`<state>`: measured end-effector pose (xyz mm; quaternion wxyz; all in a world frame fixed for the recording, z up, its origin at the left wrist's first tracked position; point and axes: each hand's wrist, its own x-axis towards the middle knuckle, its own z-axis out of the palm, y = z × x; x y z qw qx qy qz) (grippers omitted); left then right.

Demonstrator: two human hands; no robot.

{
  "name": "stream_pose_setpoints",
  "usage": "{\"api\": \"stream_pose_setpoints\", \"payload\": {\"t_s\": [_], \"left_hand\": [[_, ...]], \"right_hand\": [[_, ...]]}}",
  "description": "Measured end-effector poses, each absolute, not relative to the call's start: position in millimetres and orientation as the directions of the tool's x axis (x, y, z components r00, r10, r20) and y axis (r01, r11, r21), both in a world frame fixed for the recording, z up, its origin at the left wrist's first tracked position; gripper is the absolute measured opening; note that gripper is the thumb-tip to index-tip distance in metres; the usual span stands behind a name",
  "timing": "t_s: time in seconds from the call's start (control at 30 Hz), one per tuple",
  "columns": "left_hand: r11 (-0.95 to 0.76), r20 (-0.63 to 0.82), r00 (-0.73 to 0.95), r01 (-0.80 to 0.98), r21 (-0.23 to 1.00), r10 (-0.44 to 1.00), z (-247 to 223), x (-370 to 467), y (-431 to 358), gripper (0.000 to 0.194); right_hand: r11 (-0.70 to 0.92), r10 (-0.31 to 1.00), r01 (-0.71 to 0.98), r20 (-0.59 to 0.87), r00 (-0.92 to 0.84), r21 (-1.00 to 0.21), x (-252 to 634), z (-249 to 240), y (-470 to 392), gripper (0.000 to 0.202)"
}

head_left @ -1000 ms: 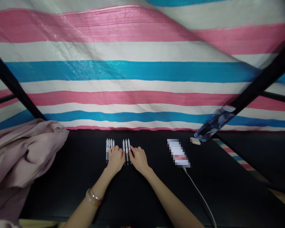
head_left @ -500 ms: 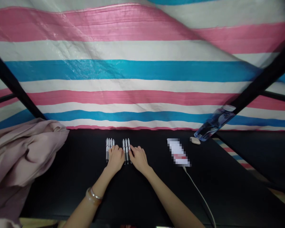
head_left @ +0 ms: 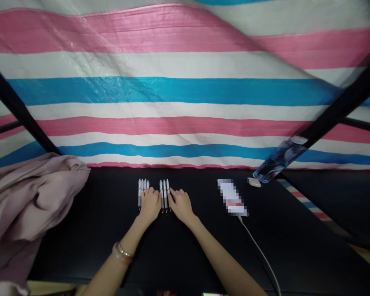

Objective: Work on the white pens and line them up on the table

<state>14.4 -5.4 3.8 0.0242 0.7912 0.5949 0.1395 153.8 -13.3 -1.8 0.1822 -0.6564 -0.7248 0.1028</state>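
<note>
- L hand (head_left: pixel 151 202) is lying palm-down, partly covering L pens (head_left: pixel 139 192); fingers bent, can't tell if pinching.
- R hand (head_left: pixel 180 203) is resting palm-down by R pens (head_left: pixel 164 192), fingers bent; can't tell if pinching.
- Both pen grps are lying on blk table (head_left: pixel 172 255), spaced apart, tips twd person.
- Phone (head_left: pixel 232 197) is lying to R, w/ cable (head_left: pixel 259 246).

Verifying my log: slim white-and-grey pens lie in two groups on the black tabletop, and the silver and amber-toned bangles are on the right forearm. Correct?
Wrong side: the head view shows the silver and amber-toned bangles on the left forearm. The pens do lie in two groups on the black tabletop.
</note>
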Motion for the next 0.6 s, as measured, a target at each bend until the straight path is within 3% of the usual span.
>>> {"api": "stream_pose_setpoints", "payload": {"t_s": [0.6], "left_hand": [[-0.3, 0.2, 0.263, 0.937, 0.181, 0.944, 0.9, 15.7, -4.7, 0.037]], "right_hand": [[0.179, 0.978, 0.821, 0.191, -0.087, -0.542, 155.6, -9.8, -11.6, 0.037]]}}
